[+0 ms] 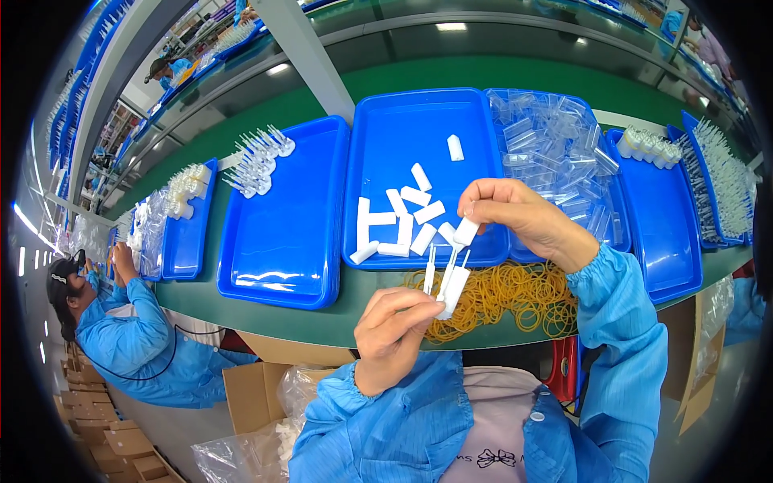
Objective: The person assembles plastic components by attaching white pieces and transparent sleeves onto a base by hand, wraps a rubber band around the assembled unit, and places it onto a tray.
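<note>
My left hand [390,326] pinches the base of a small white pronged plastic part [430,272] above the bench's front edge, its thin prongs pointing up. One white rectangular sleeve [456,290] stands on that part. Between thumb and fingers of my right hand [515,213] is another white sleeve [465,232], held close over a prong; whether they touch I cannot tell. Beyond them, a blue tray [386,153] bears several loose white sleeves [415,196].
Yellow rubber bands [515,302] lie heaped below the tray. Clear plastic covers [547,153] fill a tray at right. White pronged parts [259,161] stand in the left tray [278,241]. A co-worker [121,338] sits at far left. Cardboard boxes [250,394] stand below the bench.
</note>
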Demonstrator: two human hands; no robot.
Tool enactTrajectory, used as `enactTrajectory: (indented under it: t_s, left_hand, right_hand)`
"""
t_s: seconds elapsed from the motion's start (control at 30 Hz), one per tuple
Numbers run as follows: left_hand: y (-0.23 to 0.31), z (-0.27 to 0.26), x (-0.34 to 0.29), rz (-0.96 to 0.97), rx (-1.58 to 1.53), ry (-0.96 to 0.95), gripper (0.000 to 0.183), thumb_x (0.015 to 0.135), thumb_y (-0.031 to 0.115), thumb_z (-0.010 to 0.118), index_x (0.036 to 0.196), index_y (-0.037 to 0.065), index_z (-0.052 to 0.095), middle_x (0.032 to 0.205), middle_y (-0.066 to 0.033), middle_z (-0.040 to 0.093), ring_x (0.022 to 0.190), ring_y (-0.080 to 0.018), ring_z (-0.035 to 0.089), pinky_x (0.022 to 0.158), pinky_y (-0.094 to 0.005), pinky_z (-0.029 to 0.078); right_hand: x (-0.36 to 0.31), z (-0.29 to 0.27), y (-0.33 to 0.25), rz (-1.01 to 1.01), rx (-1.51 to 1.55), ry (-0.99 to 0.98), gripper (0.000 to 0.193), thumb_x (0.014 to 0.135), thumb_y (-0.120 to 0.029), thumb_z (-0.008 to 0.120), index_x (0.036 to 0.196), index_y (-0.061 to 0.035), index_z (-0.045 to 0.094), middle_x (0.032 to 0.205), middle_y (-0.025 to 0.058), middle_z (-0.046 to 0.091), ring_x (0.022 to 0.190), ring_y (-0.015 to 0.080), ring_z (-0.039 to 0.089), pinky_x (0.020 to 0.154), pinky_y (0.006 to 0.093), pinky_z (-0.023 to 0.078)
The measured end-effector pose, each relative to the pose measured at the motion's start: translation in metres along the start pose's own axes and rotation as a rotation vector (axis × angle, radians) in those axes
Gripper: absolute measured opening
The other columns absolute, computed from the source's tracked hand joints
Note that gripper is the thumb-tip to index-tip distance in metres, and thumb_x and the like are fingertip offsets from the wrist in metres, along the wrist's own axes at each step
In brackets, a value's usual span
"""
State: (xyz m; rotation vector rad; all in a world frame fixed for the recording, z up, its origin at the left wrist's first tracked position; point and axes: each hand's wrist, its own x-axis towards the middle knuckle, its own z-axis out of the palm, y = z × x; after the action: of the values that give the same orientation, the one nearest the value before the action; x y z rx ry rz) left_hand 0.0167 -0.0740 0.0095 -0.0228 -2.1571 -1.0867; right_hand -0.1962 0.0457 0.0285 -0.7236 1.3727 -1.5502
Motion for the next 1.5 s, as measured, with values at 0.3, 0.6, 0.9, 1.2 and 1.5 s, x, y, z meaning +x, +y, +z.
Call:
enactTrajectory:
  t_s: [0.3, 0.6, 0.9, 1.2, 1.5]
  left_hand:
    - [-0.001, -0.002, 0.004, 0.039, 0.021, -0.081, 0.024, 0.066, -0.007, 0.071, 0.087, 0.004, 0.069, 0.087, -0.0082, 0.065, 0.079, -0.0241, 0.061, 0.070, -0.0313, 0.048]
    - [-0.002, -0.005, 0.006, 0.092, -0.093, -0.135, 0.028, 0.060, -0.006, 0.073, 0.084, 0.006, 0.070, 0.086, -0.0062, 0.065, 0.077, -0.0221, 0.060, 0.067, -0.0310, 0.048]
    - [0.002, -0.005, 0.006, 0.135, -0.124, -0.145, 0.032, 0.058, -0.007, 0.072, 0.088, 0.005, 0.071, 0.090, -0.0070, 0.064, 0.080, -0.0235, 0.061, 0.068, -0.0315, 0.050]
    - [0.015, -0.006, -0.002, 0.216, 0.090, -0.069, 0.037, 0.057, -0.007, 0.071, 0.091, 0.006, 0.072, 0.090, -0.0058, 0.064, 0.080, -0.0228, 0.060, 0.068, -0.0312, 0.050]
    - [0.013, -0.010, 0.001, 0.004, -0.124, -0.079, 0.027, 0.059, -0.009, 0.071, 0.082, 0.006, 0.070, 0.086, -0.0068, 0.065, 0.077, -0.0226, 0.060, 0.067, -0.0322, 0.048]
  right_hand:
    - [-0.008, -0.002, -0.011, 0.086, -0.121, -0.130, 0.017, 0.086, -0.018, 0.063, 0.094, -0.0029, 0.065, 0.089, 0.0021, 0.064, 0.081, 0.0075, 0.056, 0.073, 0.0201, 0.043]
    - [-0.024, -0.005, -0.036, 0.100, -0.387, -0.317, 0.027, 0.088, -0.030, 0.064, 0.087, -0.0035, 0.067, 0.089, 0.0014, 0.061, 0.081, 0.0097, 0.052, 0.076, 0.0276, 0.041]
    - [-0.023, 0.001, -0.025, -0.068, -0.284, -0.236, 0.036, 0.093, -0.033, 0.057, 0.084, -0.0003, 0.069, 0.087, 0.0031, 0.057, 0.080, 0.0096, 0.050, 0.071, 0.0269, 0.040]
    - [-0.030, 0.018, -0.024, -0.101, -0.365, -0.083, 0.024, 0.088, -0.024, 0.062, 0.086, -0.0013, 0.069, 0.086, 0.0028, 0.061, 0.078, 0.0085, 0.053, 0.072, 0.0254, 0.041]
    - [-0.035, 0.018, -0.042, -0.129, -0.315, -0.229, 0.019, 0.085, -0.021, 0.066, 0.092, -0.0039, 0.067, 0.084, 0.0016, 0.063, 0.081, 0.0101, 0.055, 0.079, 0.0267, 0.041]
